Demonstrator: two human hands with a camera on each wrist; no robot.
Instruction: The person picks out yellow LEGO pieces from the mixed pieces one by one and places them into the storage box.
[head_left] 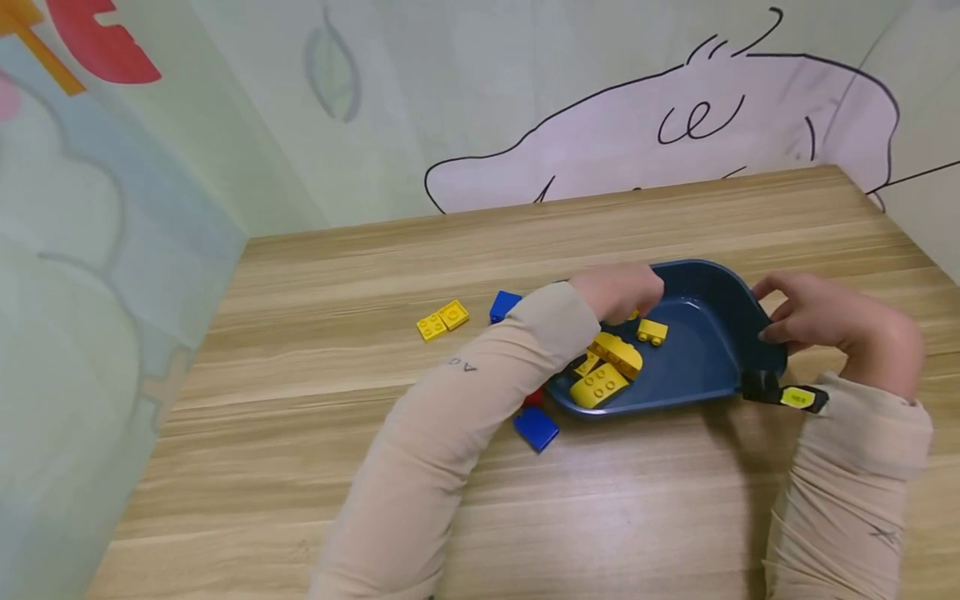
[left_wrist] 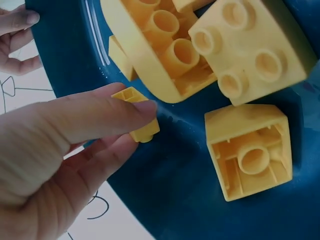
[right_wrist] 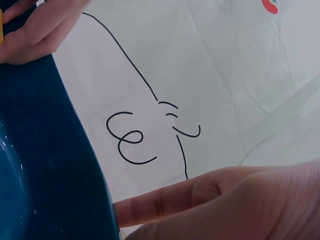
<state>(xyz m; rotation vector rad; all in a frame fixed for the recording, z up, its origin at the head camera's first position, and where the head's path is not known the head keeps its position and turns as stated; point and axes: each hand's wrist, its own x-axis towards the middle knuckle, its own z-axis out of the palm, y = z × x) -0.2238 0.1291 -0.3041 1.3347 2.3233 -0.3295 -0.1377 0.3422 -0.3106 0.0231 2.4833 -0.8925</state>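
My left hand reaches over the left part of a dark blue tray. In the left wrist view, its thumb and fingers pinch a small yellow toy brick just above the tray floor. Larger yellow bricks lie close by, among them a four-stud brick, a rounded one and a hollow-side-up one. At the tray's right end, my right hand holds the rim, thumb tip on the edge and fingers against the outer wall.
Two yellow bricks lie on the wooden table, left of the tray. A blue brick sits partly behind the left sleeve. Near the tray's front-left corner are a blue piece and a partly hidden red one. A drawn-on wall rises behind.
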